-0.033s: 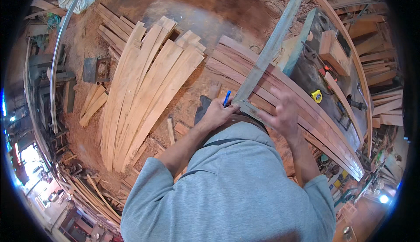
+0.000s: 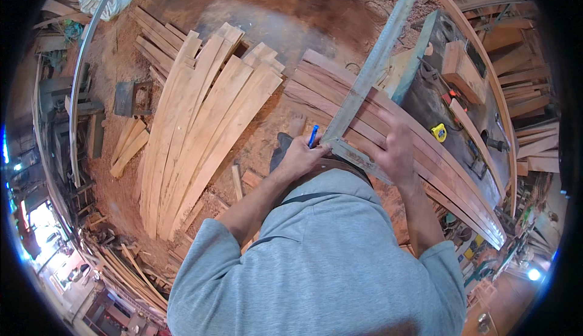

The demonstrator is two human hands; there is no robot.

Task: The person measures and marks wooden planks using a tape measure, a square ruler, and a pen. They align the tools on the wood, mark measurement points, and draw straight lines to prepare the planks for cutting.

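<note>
A reddish-brown, sawdust-covered workshop floor (image 2: 267, 8) carries a fanned stack of long, pale, curved wooden planks (image 2: 200, 123) at the left. Just beside it to the right lies a stack of darker reddish curved wooden planks (image 2: 425, 154). Short pale offcuts (image 2: 127, 145) lie farther left, with a crumpled white cloth (image 2: 106, 1) at the far corner.

Your left hand (image 2: 299, 157) grips a blue pen (image 2: 313, 135), tip down at the inner corner of a grey metal framing square (image 2: 364, 87). The square lies flat across a stack of long reddish planks (image 2: 425, 154), long arm running up and away, short arm pinned under your spread right hand (image 2: 395, 151).
</note>
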